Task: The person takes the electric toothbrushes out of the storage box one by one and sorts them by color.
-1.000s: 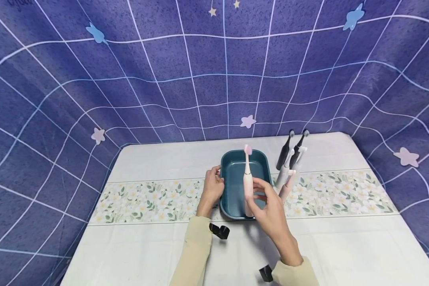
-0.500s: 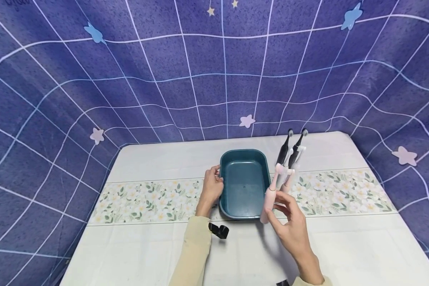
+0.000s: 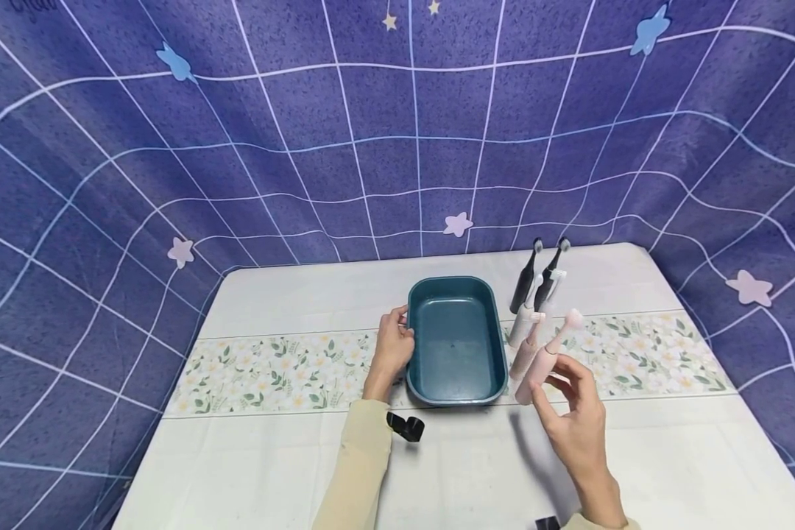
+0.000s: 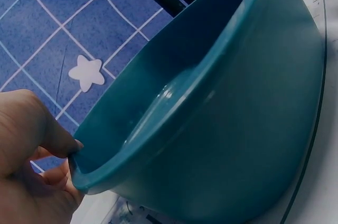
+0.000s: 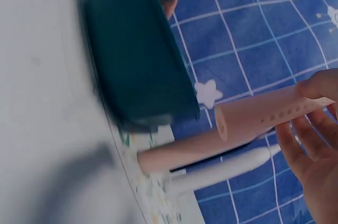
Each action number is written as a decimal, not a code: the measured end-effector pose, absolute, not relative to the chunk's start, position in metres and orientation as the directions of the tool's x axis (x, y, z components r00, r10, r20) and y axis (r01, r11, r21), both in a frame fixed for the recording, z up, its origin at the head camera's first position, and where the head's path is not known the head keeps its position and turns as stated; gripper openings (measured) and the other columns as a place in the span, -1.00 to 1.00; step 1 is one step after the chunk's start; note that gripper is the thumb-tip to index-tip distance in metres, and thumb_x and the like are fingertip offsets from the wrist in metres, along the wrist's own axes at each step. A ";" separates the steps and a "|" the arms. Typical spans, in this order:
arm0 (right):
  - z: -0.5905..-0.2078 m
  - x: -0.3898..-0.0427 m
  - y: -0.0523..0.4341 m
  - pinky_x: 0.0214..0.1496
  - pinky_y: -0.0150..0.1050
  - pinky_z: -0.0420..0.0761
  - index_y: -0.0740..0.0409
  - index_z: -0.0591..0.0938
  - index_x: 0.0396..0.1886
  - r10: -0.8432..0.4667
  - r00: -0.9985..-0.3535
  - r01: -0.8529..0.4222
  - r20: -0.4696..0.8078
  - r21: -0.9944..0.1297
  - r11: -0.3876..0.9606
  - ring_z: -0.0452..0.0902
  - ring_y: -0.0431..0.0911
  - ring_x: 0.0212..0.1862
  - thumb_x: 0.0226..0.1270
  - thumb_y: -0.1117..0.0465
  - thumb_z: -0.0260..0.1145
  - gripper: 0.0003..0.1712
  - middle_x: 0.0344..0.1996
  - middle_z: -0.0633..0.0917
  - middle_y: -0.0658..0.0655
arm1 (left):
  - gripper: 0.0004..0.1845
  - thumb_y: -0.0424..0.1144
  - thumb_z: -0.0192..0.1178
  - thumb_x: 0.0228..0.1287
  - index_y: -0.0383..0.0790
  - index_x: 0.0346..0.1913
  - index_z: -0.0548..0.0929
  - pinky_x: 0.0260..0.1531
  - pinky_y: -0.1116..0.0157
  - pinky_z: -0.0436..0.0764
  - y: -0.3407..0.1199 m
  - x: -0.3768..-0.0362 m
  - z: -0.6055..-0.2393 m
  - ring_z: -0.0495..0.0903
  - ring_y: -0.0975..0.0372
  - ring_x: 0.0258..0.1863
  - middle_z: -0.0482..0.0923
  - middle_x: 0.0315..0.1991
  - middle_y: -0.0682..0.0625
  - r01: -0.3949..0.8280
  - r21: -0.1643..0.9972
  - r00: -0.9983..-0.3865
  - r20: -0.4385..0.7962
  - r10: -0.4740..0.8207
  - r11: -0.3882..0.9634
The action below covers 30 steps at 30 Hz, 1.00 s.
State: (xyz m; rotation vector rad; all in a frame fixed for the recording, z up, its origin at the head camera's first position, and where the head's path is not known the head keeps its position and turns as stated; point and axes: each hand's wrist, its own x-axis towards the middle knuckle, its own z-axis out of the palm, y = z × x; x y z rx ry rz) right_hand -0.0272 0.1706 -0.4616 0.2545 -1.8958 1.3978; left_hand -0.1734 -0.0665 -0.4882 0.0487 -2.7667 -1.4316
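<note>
Pink toothbrush now out of the teal tub, right of it.
Right hand pinches it, tilted, beside the standing brushes mid-table; left hand still grips the tub's left rim.

The person is wearing a long-sleeved top in a pale cream-beige, its soft, plain fabric showing no print or markings. The left sleeve is running down the forearm and ending at the wrist in a plain hem, leaving the left hand bare. The right sleeve is showing only as a small edge of the same cream cloth at the bottom of the head view, with the right hand and wrist bare above it. A small black strap fitting is sitting beside the left cuff, and another black piece is peeking out by the right cuff.
</note>
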 end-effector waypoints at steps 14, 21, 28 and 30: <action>-0.503 -0.065 0.197 -0.04 -0.67 0.46 0.58 0.40 0.01 0.417 -0.693 -0.339 0.587 -0.777 0.531 0.38 -0.52 -0.01 -0.15 0.71 0.34 -0.39 -0.14 0.56 0.33 | -0.48 -0.49 0.00 0.23 -0.27 0.28 0.42 -0.07 0.17 0.44 -0.066 -0.174 -0.489 0.42 0.16 -0.23 0.39 -0.09 -0.12 -0.032 0.823 -0.999 -0.010 -0.042 0.567; -0.514 -0.078 0.199 -0.06 -0.65 0.48 0.56 0.39 0.00 0.415 -0.728 -0.304 0.545 -0.800 0.518 0.40 -0.49 -0.04 -0.11 0.67 0.33 -0.43 -0.13 0.54 0.40 | -0.48 -0.48 0.00 0.23 -0.27 0.29 0.42 -0.06 0.16 0.44 -0.067 -0.174 -0.489 0.43 0.15 -0.22 0.39 -0.09 -0.13 -0.039 0.830 -0.999 -0.019 -0.041 0.557; -0.520 -0.083 0.197 -0.06 -0.70 0.44 0.51 0.37 0.02 0.420 -0.743 -0.243 0.522 -0.794 0.557 0.31 -0.56 -0.03 -0.09 0.61 0.33 -0.41 -0.11 0.52 0.42 | -0.49 -0.47 0.00 0.24 -0.28 0.28 0.42 -0.06 0.16 0.43 -0.067 -0.175 -0.490 0.42 0.16 -0.23 0.38 -0.10 -0.12 -0.030 0.827 -0.999 -0.010 -0.039 0.561; -0.520 -0.084 0.197 -0.06 -0.71 0.43 0.50 0.36 0.02 0.424 -0.747 -0.227 0.512 -0.796 0.561 0.29 -0.57 -0.03 -0.09 0.60 0.33 -0.41 -0.10 0.51 0.41 | -0.49 -0.48 0.00 0.24 -0.27 0.28 0.42 -0.04 0.16 0.44 -0.067 -0.175 -0.490 0.42 0.15 -0.22 0.39 -0.09 -0.13 -0.030 0.828 -0.999 -0.010 -0.038 0.560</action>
